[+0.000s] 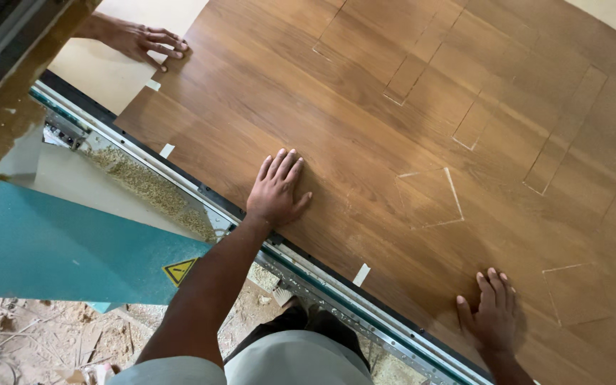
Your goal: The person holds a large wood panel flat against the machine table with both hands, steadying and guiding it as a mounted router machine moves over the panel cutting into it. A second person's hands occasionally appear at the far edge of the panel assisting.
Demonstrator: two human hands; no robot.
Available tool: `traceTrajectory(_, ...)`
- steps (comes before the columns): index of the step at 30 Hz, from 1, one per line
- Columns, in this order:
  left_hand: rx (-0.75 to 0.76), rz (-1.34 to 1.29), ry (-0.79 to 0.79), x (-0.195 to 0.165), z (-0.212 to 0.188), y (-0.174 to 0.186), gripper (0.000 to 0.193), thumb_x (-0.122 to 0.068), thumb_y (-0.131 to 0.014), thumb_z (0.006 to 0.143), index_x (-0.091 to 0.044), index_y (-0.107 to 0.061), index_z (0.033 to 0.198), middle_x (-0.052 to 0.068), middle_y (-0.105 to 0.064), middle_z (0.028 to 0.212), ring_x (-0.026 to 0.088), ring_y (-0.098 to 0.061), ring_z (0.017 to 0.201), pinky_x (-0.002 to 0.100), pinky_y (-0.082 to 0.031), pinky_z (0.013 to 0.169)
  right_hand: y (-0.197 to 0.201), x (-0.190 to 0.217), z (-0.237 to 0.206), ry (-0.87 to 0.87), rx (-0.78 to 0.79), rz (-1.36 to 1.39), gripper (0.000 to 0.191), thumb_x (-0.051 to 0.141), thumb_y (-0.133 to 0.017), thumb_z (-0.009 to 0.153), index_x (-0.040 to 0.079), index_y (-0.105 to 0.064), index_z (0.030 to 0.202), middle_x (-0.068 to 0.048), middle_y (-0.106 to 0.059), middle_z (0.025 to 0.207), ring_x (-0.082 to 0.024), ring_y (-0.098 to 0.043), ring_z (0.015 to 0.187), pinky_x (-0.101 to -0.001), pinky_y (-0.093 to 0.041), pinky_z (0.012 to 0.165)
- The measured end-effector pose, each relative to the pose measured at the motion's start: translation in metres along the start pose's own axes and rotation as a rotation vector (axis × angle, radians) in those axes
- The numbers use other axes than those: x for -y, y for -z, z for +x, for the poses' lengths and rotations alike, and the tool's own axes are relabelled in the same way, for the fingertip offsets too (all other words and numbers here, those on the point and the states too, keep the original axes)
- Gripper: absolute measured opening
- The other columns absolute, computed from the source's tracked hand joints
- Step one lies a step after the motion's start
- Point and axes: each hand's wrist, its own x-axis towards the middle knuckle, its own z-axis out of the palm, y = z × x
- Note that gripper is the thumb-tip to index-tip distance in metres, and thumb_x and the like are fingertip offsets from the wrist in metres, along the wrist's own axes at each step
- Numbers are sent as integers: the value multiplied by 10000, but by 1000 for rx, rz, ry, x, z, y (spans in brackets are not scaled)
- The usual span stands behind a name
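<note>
Both my hands lie flat, fingers spread, gripping nothing: my left hand (276, 189) and right hand (491, 310) at 5 o'clock press the wood-grain laminate panel (365, 107). Its cut outlines (429, 199) are already routed; every piece sits unremoved. Another person's hand (144, 39) rests at 11 o'clock, by the machine rail (201, 192).

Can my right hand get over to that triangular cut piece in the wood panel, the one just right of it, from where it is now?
Probably yes. The right hand lies flat on the wood panel, and the triangular cut piece sits just beside it on the same surface, with nothing lying between them.
</note>
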Motion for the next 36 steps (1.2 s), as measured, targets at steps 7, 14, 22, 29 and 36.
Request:
traceTrajectory(7, 46, 21, 26, -1, 3, -1, 803, -517, -654, 890, -55, -459, 1517, 149, -367, 1628, 306, -266, 1536, 482, -176, 1260, -4, -3, -3, -36, 30, -9, 676, 396, -653, 857, 40, -549, 1423, -178, -478, 1574, -368, -368, 1543, -538, -270, 1284)
traceTrajectory(14, 33, 19, 25, -2, 0, 1, 791, -512, -651, 898, -55, -465, 1517, 150, -361, 1637, 309, -266, 1546, 477, -174, 1270, 2, 1, -1, -85, 125, -58, 722, 405, -660, 839, 45, -516, 1448, -171, -441, 1589, -353, -317, 1557, -549, -216, 1285)
traceTrajectory(22, 30, -4, 25, -3, 1, 5, 798, -496, -673, 885, -40, -470, 1508, 157, -368, 1633, 315, -272, 1541, 479, -178, 1273, 2, -2, -3, -56, 126, -18, 712, 407, -635, 872, 29, -487, 1458, -190, -416, 1594, -372, -294, 1573, -542, -202, 1310)
traceTrajectory(29, 38, -4, 20, -4, 0, 6, 798, -496, -673, 889, -41, -466, 1512, 152, -374, 1627, 310, -270, 1544, 483, -177, 1273, -1, -3, -5, -59, 108, 19, 706, 400, -618, 867, 39, -483, 1458, -176, -418, 1596, -361, -286, 1569, -543, -187, 1307)
traceTrajectory(36, 125, 54, 55, -6, 3, 8, 821, -520, -624, 900, -60, -403, 1542, 138, -325, 1641, 282, -225, 1546, 465, -133, 1271, -3, -5, -6, -75, 143, -31, 720, 445, -580, 885, 13, -478, 1452, -209, -410, 1584, -382, -272, 1569, -558, -165, 1298)
